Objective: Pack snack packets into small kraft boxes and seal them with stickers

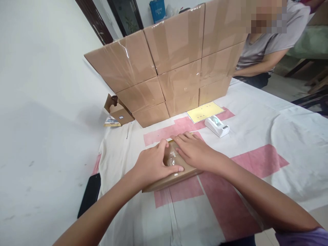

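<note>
A flat brown cardboard box [171, 158] lies on the cloth in front of me, with shiny clear tape on its top. My left hand [156, 162] grips its left part, the thumb laid along the top and the forefinger bent at the far side. My right hand [193, 150] rests on the right part of the top, fingers stretched out and pressed flat. Beyond it stands a white tape dispenser [217, 127], apart from both hands. The box's far edge is mostly hidden under my fingers.
Taped cardboard boxes [179, 68] form a tall wall behind. A yellow sheet [205, 112] lies at its foot. A small open carton [119, 111] is at the left, a black phone-like object [89, 193] near the table's left edge. Another person [271, 48] sits at the right.
</note>
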Action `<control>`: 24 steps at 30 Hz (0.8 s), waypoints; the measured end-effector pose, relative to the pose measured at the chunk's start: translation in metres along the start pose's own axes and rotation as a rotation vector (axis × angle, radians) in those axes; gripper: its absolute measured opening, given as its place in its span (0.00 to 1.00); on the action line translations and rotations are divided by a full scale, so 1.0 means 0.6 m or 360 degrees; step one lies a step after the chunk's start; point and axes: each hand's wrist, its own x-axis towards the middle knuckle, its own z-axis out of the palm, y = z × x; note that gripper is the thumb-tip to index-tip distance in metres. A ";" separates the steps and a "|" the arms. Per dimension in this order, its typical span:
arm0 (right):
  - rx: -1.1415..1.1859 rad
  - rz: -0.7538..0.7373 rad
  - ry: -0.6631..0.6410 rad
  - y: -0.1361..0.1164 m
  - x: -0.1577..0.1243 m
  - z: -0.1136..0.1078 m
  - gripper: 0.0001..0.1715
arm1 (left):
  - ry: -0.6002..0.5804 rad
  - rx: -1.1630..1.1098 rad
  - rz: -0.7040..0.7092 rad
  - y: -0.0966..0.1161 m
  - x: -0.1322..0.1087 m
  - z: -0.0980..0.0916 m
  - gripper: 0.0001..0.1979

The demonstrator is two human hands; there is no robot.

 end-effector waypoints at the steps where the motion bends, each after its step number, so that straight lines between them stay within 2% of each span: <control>1: 0.0019 0.0003 0.0004 0.000 0.000 0.000 0.26 | 0.0064 -0.0028 -0.0019 -0.003 0.000 0.007 0.37; 4: 0.0078 0.0000 0.0024 0.000 -0.001 -0.001 0.24 | 0.0318 -0.0014 0.0016 -0.014 -0.001 0.027 0.38; 6: 0.0129 0.0008 0.0060 0.002 -0.002 -0.002 0.23 | 0.0409 0.0009 0.0067 -0.020 -0.002 0.038 0.37; 11: 0.0471 0.0178 0.0190 0.036 0.014 -0.003 0.29 | 0.0345 -0.0088 0.0076 -0.026 -0.005 0.049 0.26; 14: 0.0892 0.0416 0.0129 0.082 0.036 0.000 0.25 | 0.0381 -0.0129 0.0059 -0.025 -0.007 0.049 0.20; 16: 0.1100 0.0466 0.0043 0.113 0.049 0.007 0.20 | 0.0388 -0.0154 0.0067 -0.024 -0.011 0.048 0.18; 19: 0.0963 0.0527 0.0032 0.150 0.064 0.028 0.13 | 0.0362 -0.0187 0.0119 -0.021 -0.023 0.049 0.18; 24: 0.0482 0.0775 0.0245 0.203 0.104 0.055 0.11 | 0.0290 -0.0222 0.0191 -0.019 -0.047 0.054 0.19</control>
